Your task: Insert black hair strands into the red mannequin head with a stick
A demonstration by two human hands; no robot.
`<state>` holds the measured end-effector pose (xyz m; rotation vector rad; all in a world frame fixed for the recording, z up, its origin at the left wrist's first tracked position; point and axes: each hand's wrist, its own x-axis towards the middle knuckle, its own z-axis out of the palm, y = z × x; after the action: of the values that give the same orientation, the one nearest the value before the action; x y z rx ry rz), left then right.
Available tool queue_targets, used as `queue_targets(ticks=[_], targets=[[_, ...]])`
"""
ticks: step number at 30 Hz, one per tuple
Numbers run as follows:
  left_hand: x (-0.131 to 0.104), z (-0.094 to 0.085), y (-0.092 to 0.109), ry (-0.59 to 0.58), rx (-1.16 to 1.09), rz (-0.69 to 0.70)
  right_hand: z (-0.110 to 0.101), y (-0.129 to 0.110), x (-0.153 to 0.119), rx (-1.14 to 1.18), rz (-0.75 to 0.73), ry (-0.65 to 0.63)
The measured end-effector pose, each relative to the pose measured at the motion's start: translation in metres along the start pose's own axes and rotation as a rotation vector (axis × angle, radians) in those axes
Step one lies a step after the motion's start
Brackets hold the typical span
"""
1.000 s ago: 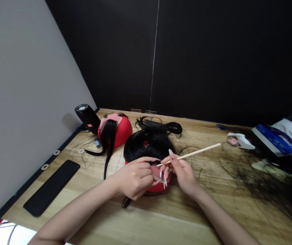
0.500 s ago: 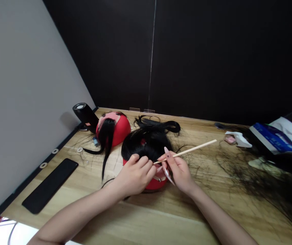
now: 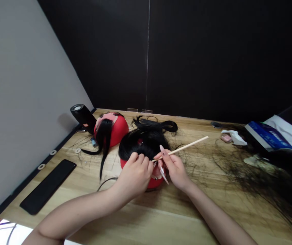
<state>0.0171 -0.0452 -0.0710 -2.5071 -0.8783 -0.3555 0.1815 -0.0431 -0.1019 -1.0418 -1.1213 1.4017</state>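
A red dome-shaped form (image 3: 156, 183) covered with black hair (image 3: 148, 141) sits on the wooden table between my hands. My left hand (image 3: 137, 172) is closed at its front left edge, fingers curled; what they pinch is hidden. Between the thumb and fingers of my right hand (image 3: 173, 168) is a thin pale wooden stick (image 3: 189, 145), its lower tip at the edge of the hair beside my left fingers. A second red form (image 3: 120, 131), with a pink patch and a black lock of hair, stands behind to the left.
A black phone (image 3: 48, 186) lies at the left, with two white rings (image 3: 41, 166) near it. Behind stands a black cylindrical speaker (image 3: 83, 115). Loose dark hair (image 3: 250, 177), crumpled white paper (image 3: 234, 137) and a blue packet (image 3: 270, 136) are on the right.
The whole view has shifted slightly, moving everything a little left in the picture. Both hands keep nearly the same pose at the form, and the stick's tip stays by my left fingers.
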Motion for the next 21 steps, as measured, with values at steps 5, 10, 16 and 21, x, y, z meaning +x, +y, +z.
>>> queue_targets(ticks=[5, 10, 16, 21], targets=[[0.002, -0.002, -0.001, -0.014, -0.008, 0.021, 0.001, -0.002, 0.002, 0.043, 0.039, 0.001], [-0.006, -0.005, 0.002, -0.016, -0.012, 0.123, 0.0, -0.003, 0.004, 0.087, 0.053, 0.011], [-0.018, -0.012, 0.01, 0.089, -0.069, 0.26, -0.002, -0.002, 0.004, 0.103, 0.055, 0.011], [-0.014, -0.007, 0.008, 0.281, -0.374, 0.394, -0.002, -0.004, 0.003, 0.123, 0.062, 0.009]])
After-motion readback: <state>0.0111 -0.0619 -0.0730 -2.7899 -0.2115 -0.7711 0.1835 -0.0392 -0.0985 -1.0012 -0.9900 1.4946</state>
